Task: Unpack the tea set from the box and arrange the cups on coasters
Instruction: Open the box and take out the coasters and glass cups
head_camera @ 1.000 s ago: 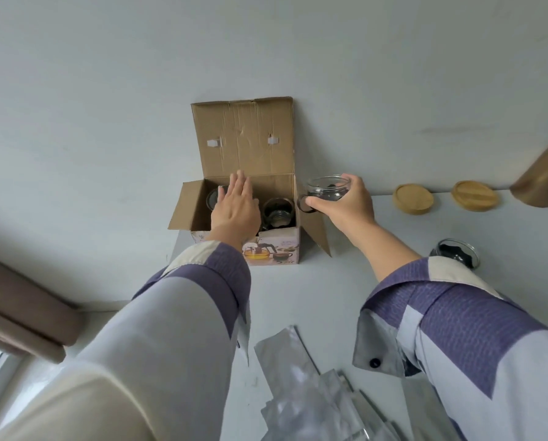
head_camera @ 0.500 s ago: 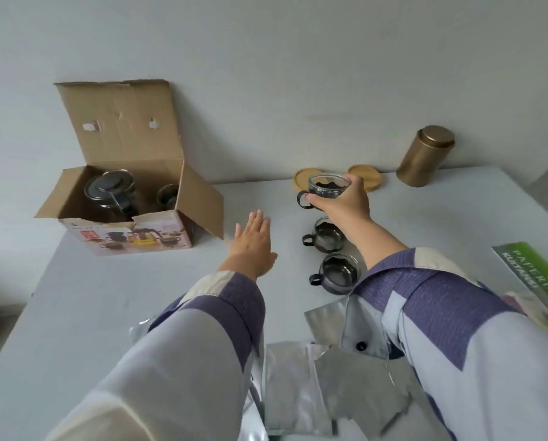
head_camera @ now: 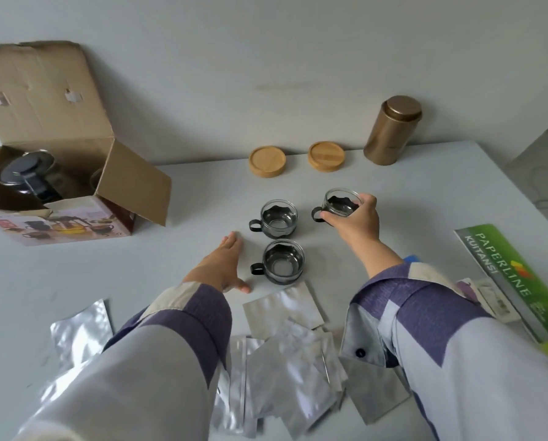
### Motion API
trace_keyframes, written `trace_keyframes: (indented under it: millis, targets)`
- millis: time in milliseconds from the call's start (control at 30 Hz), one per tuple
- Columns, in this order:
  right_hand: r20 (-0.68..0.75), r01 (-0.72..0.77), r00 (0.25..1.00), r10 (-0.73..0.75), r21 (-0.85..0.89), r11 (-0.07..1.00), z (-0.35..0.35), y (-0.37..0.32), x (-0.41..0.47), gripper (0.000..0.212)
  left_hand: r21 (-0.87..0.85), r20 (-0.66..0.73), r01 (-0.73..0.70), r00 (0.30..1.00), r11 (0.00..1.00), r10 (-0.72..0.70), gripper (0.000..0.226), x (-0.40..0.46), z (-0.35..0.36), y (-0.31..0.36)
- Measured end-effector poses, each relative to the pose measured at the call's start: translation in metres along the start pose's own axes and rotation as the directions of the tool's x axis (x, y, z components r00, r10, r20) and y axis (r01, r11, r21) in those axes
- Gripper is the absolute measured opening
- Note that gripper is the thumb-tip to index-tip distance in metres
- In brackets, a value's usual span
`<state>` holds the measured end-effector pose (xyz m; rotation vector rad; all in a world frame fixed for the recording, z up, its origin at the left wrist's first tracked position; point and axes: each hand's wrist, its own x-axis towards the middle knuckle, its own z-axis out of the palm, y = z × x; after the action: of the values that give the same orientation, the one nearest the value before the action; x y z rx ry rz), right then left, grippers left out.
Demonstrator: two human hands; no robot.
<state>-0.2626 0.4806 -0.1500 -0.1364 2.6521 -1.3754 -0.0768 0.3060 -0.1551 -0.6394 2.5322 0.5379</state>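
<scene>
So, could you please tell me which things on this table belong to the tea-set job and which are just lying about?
Job: box with teapot inside; held cup in right hand; two cups on the table; two coasters.

Lying about: gold tin; foil pouches; green packet.

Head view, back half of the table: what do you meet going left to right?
Open cardboard box with the teapot inside → left wooden coaster → right wooden coaster → bronze canister.
</scene>
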Motion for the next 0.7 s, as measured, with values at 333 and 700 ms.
trace_keyframes:
  millis: [333,700]
  targets:
    - [-0.021,0.036,0.999,-0.035,0.026,0.999,0.018,0.026,0.010,0.084,0.011,-0.012,0.020,1.000,1.000,-0.019,0.120,0.003,0.002,0.004]
    - [0.057,0.014,0.998,-0.017,0.047,0.999,0.006,0.020,0.000,0.111,0.030,-0.011,0.022,1.000,0.999,-0.021,0.118,-0.006,0.002,0.005]
